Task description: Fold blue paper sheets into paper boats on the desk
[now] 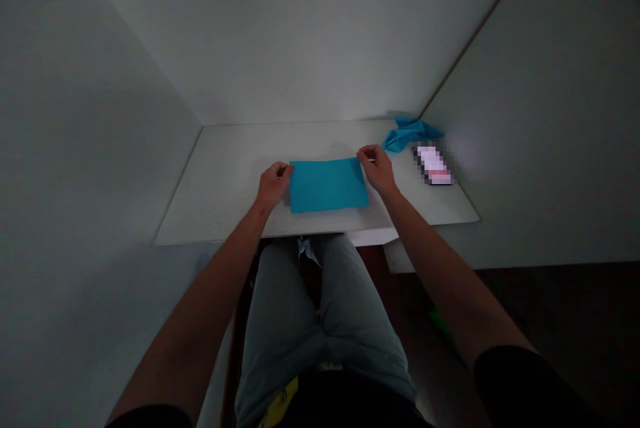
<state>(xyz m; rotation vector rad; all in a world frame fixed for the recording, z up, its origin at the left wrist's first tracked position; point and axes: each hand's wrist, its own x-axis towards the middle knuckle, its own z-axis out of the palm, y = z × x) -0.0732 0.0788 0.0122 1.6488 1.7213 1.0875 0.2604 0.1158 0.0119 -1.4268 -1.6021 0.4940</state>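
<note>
A flat, rectangular sheet of blue paper point(329, 186) is stretched between my two hands, just over the white tabletop. My left hand point(275, 183) pinches its upper left corner between thumb and fingers. At the upper right corner, my right hand point(377, 167) grips the sheet in the same way. The sheet's near edge hangs free, close to the table's front edge. Beyond my right hand lies a folded blue paper piece point(407, 134) with pointed ends.
A phone point(434, 165) with a lit, blurred screen lies at the right of the white table point(225, 181). Walls close in the table at the back, left and right. My legs point(320, 321) are below its front edge. A green thing point(440, 321) shows dimly on the dark floor.
</note>
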